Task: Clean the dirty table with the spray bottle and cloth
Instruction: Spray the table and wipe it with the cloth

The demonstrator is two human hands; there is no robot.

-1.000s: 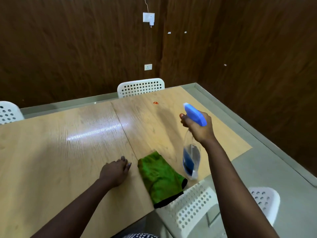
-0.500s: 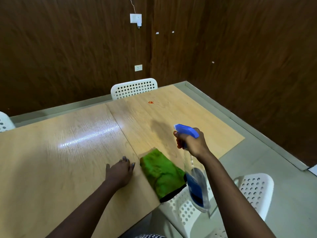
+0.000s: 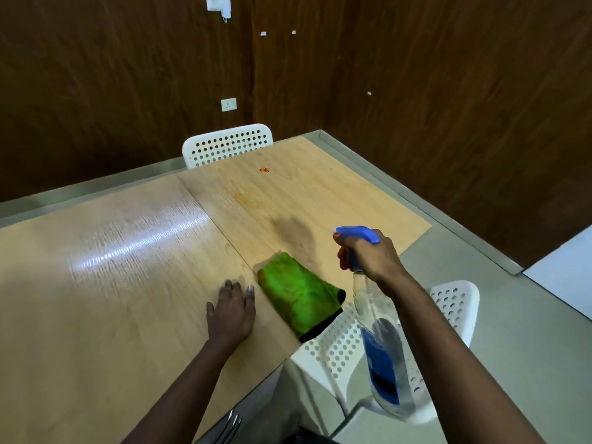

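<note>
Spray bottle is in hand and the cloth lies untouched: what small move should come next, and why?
Probably aim and squeeze toward the red stain. The right hand grips the spray bottle, nozzle facing it; the green cloth lies beside the flat left hand.

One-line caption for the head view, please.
Right hand grips spray bottle; left hand flat on table beside green cloth.

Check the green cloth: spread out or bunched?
Bunched. The green cloth lies in a folded heap on the table near its edge, black trim showing; neither hand touches it.
</note>
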